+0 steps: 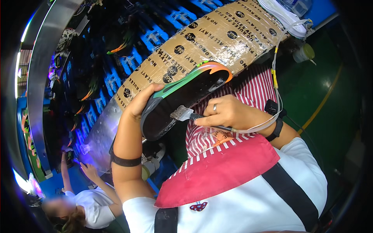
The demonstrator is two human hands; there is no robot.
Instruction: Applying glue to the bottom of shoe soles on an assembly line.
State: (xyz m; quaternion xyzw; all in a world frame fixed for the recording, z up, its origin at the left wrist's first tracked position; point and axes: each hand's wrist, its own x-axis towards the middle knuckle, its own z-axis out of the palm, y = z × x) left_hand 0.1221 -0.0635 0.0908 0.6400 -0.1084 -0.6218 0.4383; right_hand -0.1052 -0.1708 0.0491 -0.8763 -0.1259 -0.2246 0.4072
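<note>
My left hand point(144, 101) grips a shoe sole point(157, 119) by its outer side, holding it tilted above my lap. The sole has a black inner face and a raised rim that runs from dark grey through green to orange. In my right hand point(229, 112) is a brush point(182, 113) with a dark handle and a clear tube along it. Its bristles touch the sole's inner face, where a wet-looking streak shows near the rim. The fingers of my left hand behind the sole are hidden.
A printed cardboard sheet point(210, 37) under clear film covers the bench edge beyond my hands. Past it runs a line with blue racks point(153, 37) and more soles. A tube point(275, 77) hangs at the right. A co-worker point(91, 202) works at the lower left.
</note>
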